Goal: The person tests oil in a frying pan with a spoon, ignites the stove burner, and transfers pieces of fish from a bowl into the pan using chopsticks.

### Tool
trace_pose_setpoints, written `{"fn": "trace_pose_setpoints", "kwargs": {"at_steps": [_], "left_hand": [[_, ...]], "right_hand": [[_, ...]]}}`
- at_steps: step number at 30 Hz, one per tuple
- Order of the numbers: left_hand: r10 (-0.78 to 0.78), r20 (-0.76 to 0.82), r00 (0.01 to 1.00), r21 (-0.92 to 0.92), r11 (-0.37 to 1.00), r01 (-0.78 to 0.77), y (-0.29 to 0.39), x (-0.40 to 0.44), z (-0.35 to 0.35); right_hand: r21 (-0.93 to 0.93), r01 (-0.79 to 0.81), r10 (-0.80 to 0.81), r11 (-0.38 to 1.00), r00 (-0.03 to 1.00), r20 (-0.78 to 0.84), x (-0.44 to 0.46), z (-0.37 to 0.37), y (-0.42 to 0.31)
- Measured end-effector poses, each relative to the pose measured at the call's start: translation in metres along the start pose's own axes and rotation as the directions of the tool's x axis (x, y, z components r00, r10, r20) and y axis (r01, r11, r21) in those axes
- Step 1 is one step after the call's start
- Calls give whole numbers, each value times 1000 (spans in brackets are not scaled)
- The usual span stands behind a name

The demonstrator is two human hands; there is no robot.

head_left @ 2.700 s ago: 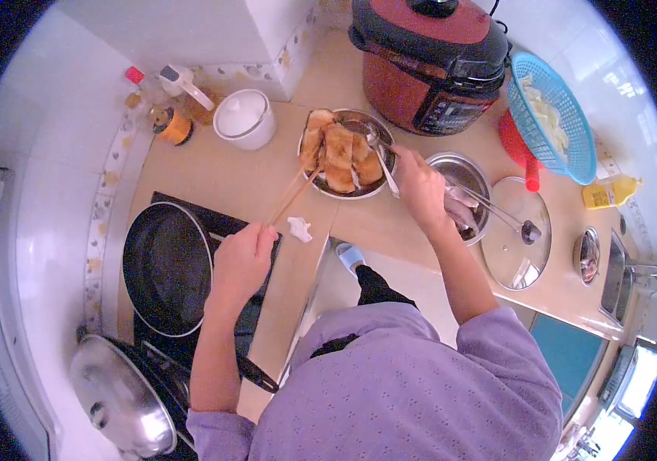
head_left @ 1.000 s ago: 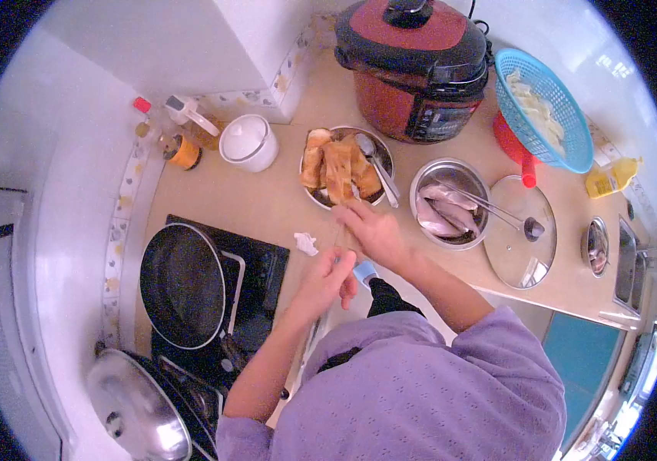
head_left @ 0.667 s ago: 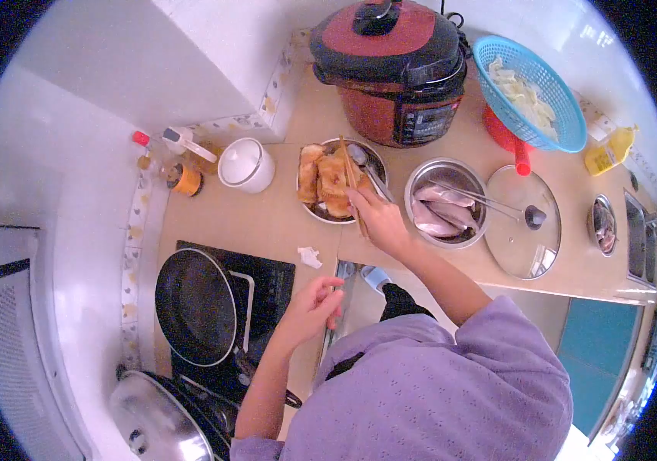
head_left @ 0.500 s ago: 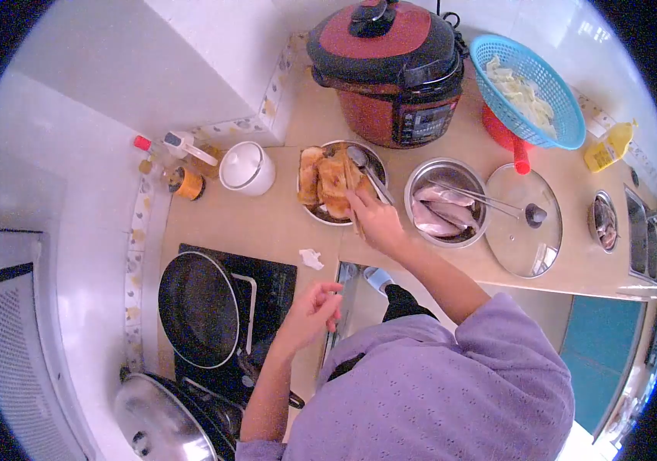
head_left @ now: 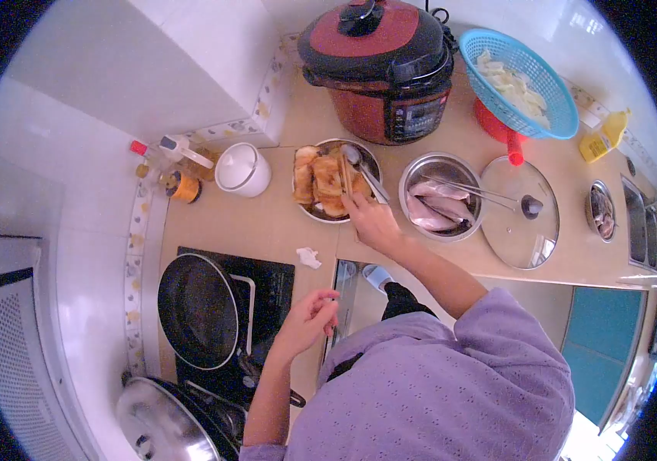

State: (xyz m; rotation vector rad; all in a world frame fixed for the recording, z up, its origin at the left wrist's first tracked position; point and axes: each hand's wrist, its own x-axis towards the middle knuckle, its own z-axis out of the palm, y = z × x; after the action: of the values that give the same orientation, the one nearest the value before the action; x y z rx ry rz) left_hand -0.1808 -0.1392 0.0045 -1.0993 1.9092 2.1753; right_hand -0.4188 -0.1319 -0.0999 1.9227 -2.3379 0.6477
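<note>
Head view: right hand (head_left: pixel 374 223) pinches chopsticks (head_left: pixel 345 174), likely light and stiff, best held near one end; left hand (head_left: pixel 307 323) hangs loosely spread.

White walls (head_left: pixel 75 177) are bordering a beige kitchen counter (head_left: pixel 236 227).
A squared wall section (head_left: pixel 198 69) is jutting out at upper left, a patterned tile border (head_left: pixel 135 284) is running along the counter's edge, teal cabinet doors (head_left: pixel 605 330) are standing under its right side, pale floor (head_left: pixel 414 281) is showing below, and bright light (head_left: pixel 585 439) is glaring at lower right.
</note>
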Motion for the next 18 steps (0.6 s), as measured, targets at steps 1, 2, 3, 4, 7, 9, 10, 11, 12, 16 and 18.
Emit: {"fn": "trace_pose_setpoints", "kwargs": {"at_steps": [1, 2, 3, 4, 7, 9, 10, 11, 12, 16, 18], "left_hand": [[-6, 1, 1000, -16, 1000, 6, 0, -1, 0], [-4, 2, 1000, -15, 1000, 4, 1, -1, 0], [-13, -4, 1000, -4, 1000, 13, 3, -2, 0], [-20, -10, 1000, 7, 1000, 21, 4, -3, 1], [1, -35, 999, 27, 1000, 0, 6, -7, 2], [0, -44, 999, 40, 999, 2, 9, -11, 3], [-5, -50, 999, 55, 998, 8, 12, -15, 4], [-3, -43, 999, 55, 998, 5, 15, -21, 5], [11, -82, 997, 88, 996, -4, 19, -27, 7], [78, -151, 985, 140, 989, -57, 29, -63, 8], [92, -150, 984, 171, 983, -66, 32, -80, 12]], "right_hand": [[-5, 13, -13, 1000, 1000, 20, 0, 0, -1], [-7, 12, -12, 1000, 1000, 18, 1, -1, -2], [-18, 7, -6, 1000, 999, 48, 3, -2, -3], [-30, 1, 1, 1000, 997, 77, 3, -3, -3], [-54, 39, -36, 998, 998, 59, 4, 2, 1], [-69, 40, -37, 997, 998, 52, 4, 5, 2], [-83, 36, -32, 996, 998, 46, 4, 4, 2], [-89, 31, -27, 996, 999, 47, 3, 3, 2], [-71, 30, -26, 997, 997, 68, 4, -3, 0], [117, 71, -82, 991, 993, 90, 15, -45, -37], [287, 183, -192, 940, 981, 2, 32, -89, -79]]}}
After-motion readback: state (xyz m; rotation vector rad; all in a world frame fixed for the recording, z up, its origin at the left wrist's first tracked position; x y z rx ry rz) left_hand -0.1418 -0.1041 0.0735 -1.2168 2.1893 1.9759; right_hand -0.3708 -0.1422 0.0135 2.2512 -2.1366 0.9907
